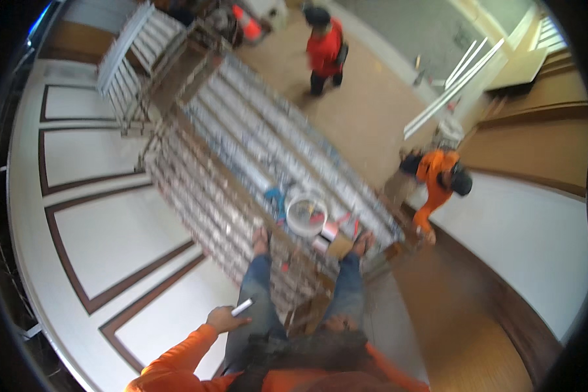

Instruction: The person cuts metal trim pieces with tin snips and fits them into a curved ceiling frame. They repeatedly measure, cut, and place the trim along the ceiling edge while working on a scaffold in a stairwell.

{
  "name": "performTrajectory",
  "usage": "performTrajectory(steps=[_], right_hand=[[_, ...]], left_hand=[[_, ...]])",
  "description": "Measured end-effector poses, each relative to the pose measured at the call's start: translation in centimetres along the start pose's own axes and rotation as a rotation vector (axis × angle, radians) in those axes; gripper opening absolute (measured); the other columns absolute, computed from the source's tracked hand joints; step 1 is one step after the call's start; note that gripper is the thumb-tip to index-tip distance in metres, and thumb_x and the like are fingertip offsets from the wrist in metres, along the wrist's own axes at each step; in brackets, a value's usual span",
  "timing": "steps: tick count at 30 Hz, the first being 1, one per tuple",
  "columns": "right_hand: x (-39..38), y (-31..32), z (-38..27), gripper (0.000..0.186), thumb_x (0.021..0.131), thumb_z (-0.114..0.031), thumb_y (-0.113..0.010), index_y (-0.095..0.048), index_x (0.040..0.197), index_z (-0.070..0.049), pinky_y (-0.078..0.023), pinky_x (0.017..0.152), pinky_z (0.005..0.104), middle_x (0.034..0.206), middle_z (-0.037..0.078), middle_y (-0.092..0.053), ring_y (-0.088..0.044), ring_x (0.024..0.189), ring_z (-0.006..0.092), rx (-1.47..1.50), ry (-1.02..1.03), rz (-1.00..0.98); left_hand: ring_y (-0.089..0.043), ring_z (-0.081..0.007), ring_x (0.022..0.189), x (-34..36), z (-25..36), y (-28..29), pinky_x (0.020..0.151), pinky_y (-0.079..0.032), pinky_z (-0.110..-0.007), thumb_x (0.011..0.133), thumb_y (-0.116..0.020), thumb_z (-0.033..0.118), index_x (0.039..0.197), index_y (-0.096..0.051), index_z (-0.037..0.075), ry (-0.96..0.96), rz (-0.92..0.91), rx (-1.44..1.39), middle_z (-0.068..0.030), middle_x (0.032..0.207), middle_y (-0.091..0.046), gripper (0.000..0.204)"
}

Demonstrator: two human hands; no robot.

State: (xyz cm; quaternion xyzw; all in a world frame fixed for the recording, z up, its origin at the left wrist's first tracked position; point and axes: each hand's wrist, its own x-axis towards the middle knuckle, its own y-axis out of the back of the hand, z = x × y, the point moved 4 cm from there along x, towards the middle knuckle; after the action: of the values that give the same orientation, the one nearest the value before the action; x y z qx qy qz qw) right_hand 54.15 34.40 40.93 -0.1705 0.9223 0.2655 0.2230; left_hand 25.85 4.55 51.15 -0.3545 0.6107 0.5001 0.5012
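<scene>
My left hand (pixel 223 319) is closed around a short white stick-like piece (pixel 242 307), whose free end points up and to the right beside my left thigh. I cannot make out its exact kind. My right hand (pixel 341 323) rests against the top of my right thigh, close to the dark belt (pixel 307 353); its fingers are too blurred to read. Between my feet and just beyond them, a round whitish bucket (pixel 307 230) holds small items, some of them red. A blue object (pixel 276 202) lies left of the bucket, and a brown box (pixel 340 247) sits to its right.
I stand on a raised scaffold of slatted metal planks (pixel 261 130). Below are a person in red (pixel 325 55) and a person in orange (pixel 438 171). Panelled white walling (pixel 117 242) runs along the left. An orange cone (pixel 246 23) and long white strips (pixel 454 90) lie farther off.
</scene>
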Motion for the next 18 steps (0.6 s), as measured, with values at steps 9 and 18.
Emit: performTrajectory(steps=[9,18], right_hand=[[-1.4,-0.8,-6.6,0.033,0.096,-0.024,-0.064,-0.067,0.125,-0.007,-0.051,0.095,0.0451,0.122,0.015,-0.068,-0.061,0.118,0.0338,0.197,0.04,0.016],[7.2,-2.0,-14.4,0.024,0.085,-0.021,-0.07,-0.073,0.103,-0.004,-0.055,0.08,0.0425,0.099,0.018,-0.073,-0.07,0.088,0.0396,0.433,-0.318,-0.22]], left_hand=[[-0.071,-0.0401,0.082,-5.0,-7.4,-4.6,0.075,-0.056,-0.048,0.084,-0.077,0.041,0.104,-0.074,0.011,-0.231,-0.055,-0.387,-0.0156,0.087,-0.074,0.036],[-0.073,-0.0347,0.08,-2.6,-16.3,-0.3,0.072,-0.056,-0.042,0.083,-0.075,0.034,0.107,-0.075,0.007,-0.34,-0.159,-0.741,-0.0158,0.082,-0.074,0.037]])
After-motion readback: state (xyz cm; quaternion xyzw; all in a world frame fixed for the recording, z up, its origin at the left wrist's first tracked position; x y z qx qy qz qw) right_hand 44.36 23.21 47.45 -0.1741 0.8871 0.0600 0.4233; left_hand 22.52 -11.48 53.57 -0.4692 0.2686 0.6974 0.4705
